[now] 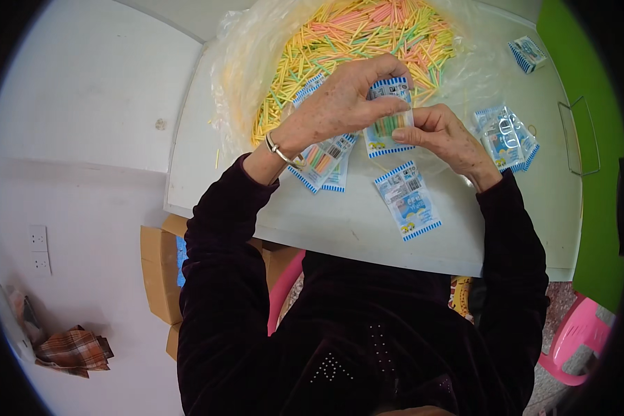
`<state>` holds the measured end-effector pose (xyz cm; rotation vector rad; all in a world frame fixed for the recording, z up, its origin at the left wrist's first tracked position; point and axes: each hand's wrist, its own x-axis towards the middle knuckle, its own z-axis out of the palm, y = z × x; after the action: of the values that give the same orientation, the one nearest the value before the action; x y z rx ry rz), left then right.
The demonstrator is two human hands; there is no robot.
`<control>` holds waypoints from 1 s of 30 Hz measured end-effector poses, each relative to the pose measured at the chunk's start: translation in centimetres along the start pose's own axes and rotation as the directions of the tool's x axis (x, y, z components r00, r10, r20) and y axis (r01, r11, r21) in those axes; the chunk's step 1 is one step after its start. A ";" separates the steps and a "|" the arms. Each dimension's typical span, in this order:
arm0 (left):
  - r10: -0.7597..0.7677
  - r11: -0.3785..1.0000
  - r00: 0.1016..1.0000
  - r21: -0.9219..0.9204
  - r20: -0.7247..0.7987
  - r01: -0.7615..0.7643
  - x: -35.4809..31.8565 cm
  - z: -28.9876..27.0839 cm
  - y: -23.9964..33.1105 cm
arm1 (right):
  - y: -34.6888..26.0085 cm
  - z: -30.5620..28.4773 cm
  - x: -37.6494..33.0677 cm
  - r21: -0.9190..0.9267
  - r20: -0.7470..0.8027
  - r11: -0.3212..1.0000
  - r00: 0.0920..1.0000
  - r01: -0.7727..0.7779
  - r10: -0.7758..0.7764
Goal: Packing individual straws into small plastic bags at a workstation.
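Observation:
Both hands hold one small clear packet with a blue-striped edge and coloured sticks inside. My left hand pinches its top and wears a metal bangle at the wrist. My right hand grips its lower right side. Behind the hands lies a heap of thin coloured sticks on a clear plastic sheet. Filled packets lie under my left wrist. One flat packet rests on the white table near the front edge.
A pile of empty packets lies to the right, another packet at the far right. Cardboard boxes stand under the table on the left. A pink plastic chair is at lower right. A plaid cloth lies at lower left.

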<state>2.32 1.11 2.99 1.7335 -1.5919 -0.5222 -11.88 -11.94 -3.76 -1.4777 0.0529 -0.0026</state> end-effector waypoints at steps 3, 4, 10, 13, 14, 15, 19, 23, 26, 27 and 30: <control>-0.004 0.999 1.000 0.054 -0.001 0.004 -0.3 0.2 0.4 | -0.2 0.5 0.0 0.038 -0.013 0.999 1.000 0.013 -0.012; -0.006 0.998 1.000 0.065 0.002 0.006 -0.4 0.3 0.5 | -0.3 0.8 -0.1 0.067 -0.032 0.997 0.999 0.030 -0.028; -0.038 0.996 0.999 0.084 0.034 0.035 -1.1 -0.4 0.6 | -0.5 1.2 -0.3 0.015 -0.010 1.000 1.000 0.000 0.001; -0.052 0.997 0.997 0.064 0.056 0.048 -1.4 -0.6 0.2 | -0.1 1.2 -0.3 0.031 0.031 1.000 1.000 0.002 -0.003; -0.053 0.997 0.997 0.066 0.056 0.049 -1.6 -0.7 0.2 | -0.3 1.4 -0.3 0.032 0.032 0.999 0.999 0.004 -0.005; -0.088 0.996 0.994 0.018 0.059 0.087 -1.9 -0.8 0.2 | -0.6 1.6 -0.4 0.010 0.059 1.000 0.998 0.019 -0.019; -0.136 0.987 0.980 -0.066 0.146 0.146 -3.0 -2.1 -0.6 | 0.6 0.4 -0.2 -0.059 0.074 0.996 0.995 0.073 -0.068; -0.242 0.969 0.944 0.102 0.224 0.225 -4.9 -3.9 -1.9 | -1.5 -2.1 -0.3 -0.168 -0.111 0.985 0.993 0.031 -0.050; 0.089 0.884 0.995 0.457 0.039 -0.097 -5.1 -2.6 -1.8 | -1.9 -2.4 -0.1 -0.143 -0.190 0.987 0.977 0.069 -0.095; 0.091 0.887 0.995 0.451 0.041 -0.099 -4.8 -1.2 -1.6 | -1.7 -2.4 -0.1 -0.143 -0.195 0.988 0.977 0.063 -0.091; 0.010 0.967 0.989 0.250 0.146 -0.046 -4.4 3.5 -0.4 | -0.9 -2.4 0.1 -0.124 -0.152 0.989 0.984 0.075 -0.094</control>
<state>-0.55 4.59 -0.35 1.8925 -1.8496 -0.4539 -11.84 -14.46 -3.04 -1.5944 0.1202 -0.1885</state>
